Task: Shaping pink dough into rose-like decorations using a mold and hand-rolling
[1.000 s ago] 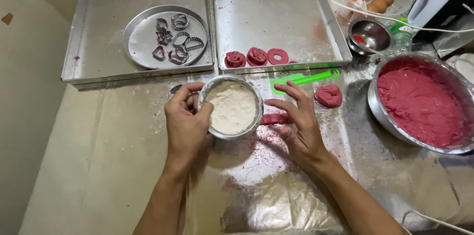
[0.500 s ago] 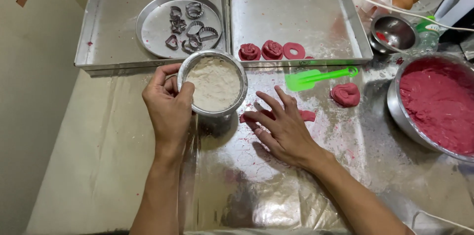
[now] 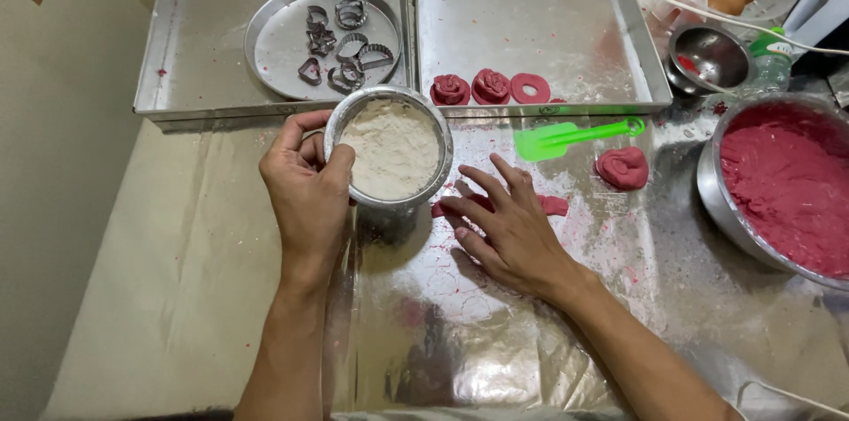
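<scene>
My left hand grips the rim of a small metal bowl of white flour, held just above the plastic-covered table. Fingers spread, my right hand lies flat on the sheet beside the bowl. It touches a flat strip of red dough that is partly hidden under the fingers. A lump of red dough sits to the right of that hand. A green spatula lies just beyond the fingertips.
Two metal trays stand at the back: the left one holds a round pan of several metal cookie cutters, the right one three shaped red dough pieces. A large bowl of red dough is at the right edge, a small empty bowl behind it.
The flour bowl in my left hand has shifted slightly left and toward the trays. My right hand has let go of the bowl's side and settled flat on the sheet.
</scene>
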